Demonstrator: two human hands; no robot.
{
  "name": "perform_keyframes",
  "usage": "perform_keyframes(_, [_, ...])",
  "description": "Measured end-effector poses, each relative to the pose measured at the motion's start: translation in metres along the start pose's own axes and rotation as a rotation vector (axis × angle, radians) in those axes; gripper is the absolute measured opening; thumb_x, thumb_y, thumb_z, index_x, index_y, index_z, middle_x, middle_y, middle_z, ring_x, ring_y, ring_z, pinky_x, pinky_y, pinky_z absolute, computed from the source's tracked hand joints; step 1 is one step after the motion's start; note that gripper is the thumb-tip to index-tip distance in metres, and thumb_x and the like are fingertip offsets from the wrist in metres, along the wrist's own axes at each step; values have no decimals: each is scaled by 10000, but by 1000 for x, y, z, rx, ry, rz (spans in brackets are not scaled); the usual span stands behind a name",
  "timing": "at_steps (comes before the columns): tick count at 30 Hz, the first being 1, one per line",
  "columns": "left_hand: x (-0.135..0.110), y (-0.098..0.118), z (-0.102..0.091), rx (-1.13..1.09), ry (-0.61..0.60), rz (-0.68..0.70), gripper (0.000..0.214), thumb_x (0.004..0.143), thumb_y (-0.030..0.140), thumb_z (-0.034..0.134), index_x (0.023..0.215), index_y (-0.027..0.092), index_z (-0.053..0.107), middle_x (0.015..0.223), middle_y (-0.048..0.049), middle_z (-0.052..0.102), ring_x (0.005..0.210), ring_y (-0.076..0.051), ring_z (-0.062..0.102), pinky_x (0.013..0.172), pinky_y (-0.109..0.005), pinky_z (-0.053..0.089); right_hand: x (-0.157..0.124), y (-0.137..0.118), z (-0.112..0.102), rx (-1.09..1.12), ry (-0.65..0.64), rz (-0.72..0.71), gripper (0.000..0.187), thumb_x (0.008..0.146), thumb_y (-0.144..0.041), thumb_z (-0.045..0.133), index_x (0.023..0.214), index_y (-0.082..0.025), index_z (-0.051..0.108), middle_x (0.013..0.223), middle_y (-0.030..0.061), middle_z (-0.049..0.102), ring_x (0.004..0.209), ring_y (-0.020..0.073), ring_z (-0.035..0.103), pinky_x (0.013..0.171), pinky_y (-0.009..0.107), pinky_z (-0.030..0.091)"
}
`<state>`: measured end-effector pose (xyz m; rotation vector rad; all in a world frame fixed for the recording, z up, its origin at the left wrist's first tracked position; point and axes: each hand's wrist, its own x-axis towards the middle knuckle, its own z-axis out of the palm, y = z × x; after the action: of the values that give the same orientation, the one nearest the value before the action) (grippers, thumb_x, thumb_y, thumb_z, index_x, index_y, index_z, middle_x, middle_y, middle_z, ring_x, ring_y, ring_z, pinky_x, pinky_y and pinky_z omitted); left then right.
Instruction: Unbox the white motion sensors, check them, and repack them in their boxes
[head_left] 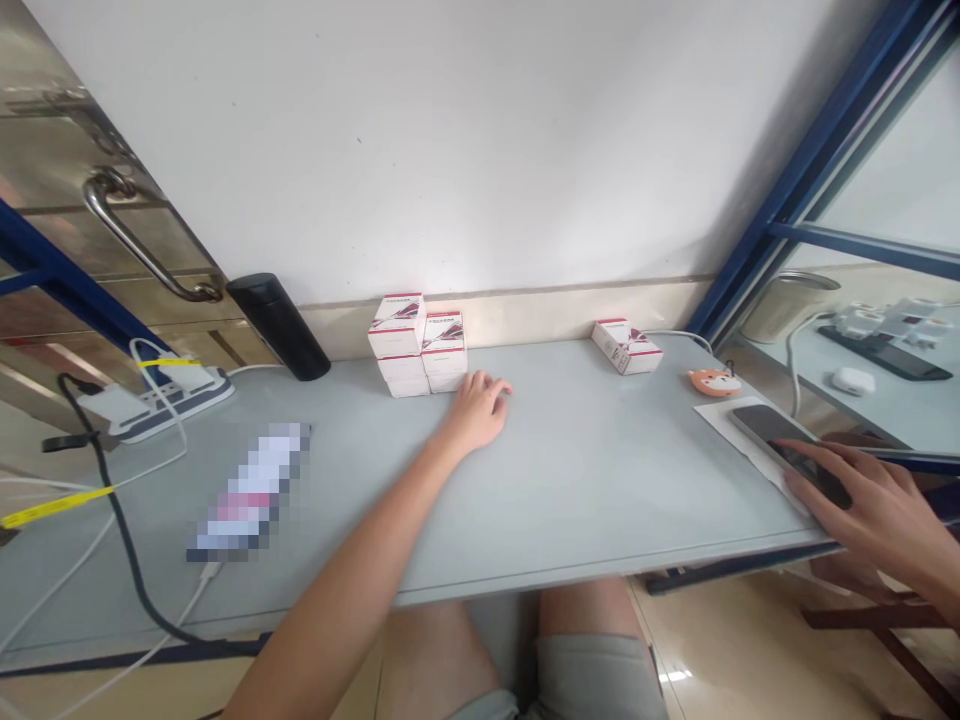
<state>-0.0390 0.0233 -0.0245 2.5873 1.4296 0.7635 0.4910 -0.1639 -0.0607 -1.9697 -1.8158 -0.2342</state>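
My left hand (480, 410) rests on the desk just right of a small stack of white boxes (446, 358) with red edges. Its fingers are loosely bent and apart, with nothing visible in them; I cannot tell whether it touches the boxes. At the right, my right hand (874, 495) lies over the near end of a slim dark grey oblong object (765, 428), thumb and fingers around it. Under that object is a white sheet or flat pad (716, 420). Another white and red box (628, 347) lies by the wall at the back right.
An orange and white animal-faced trinket (715, 382) sits behind the pad. A black bottle (279, 325) stands at the back left, near a power strip (176, 405) with cables. A blurred phone (251, 490) with a cable lies front left. A glass panel (877, 190) borders the right.
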Motion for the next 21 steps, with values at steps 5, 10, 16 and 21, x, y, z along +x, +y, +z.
perform_keyframes(5, [1,-1,0,-2,-7,-3,294,994,141,480,1192,238,674,1126,-96,526,1113,-284,487,1091,-487,455,-6,1,-6,59,-14,198,819,792,-834,603,1406,-293,564,1216,305,689,1181,475,633,951,613,453])
perform_keyframes(10, [0,-2,1,2,-10,-3,293,998,140,483,1196,249,669,1132,-91,521,1110,-279,490,1097,-485,454,-9,-6,-11,35,-37,233,667,790,-828,547,1189,-297,604,1198,211,698,1181,461,636,1030,603,478])
perform_keyframes(16, [1,-4,3,3,-6,-5,287,994,144,495,1192,256,670,1137,-93,522,1109,-280,493,1089,-477,458,-3,-10,-8,-104,-101,123,681,924,-714,390,1445,-297,524,1335,156,617,1303,440,578,1122,610,432])
perform_keyframes(21, [1,-5,5,3,-4,-1,282,993,149,499,1193,253,669,1136,-95,524,1112,-284,491,1088,-476,453,-2,-9,-9,-108,-136,122,705,938,-719,387,1507,-314,488,1374,155,596,1325,434,562,1132,601,429])
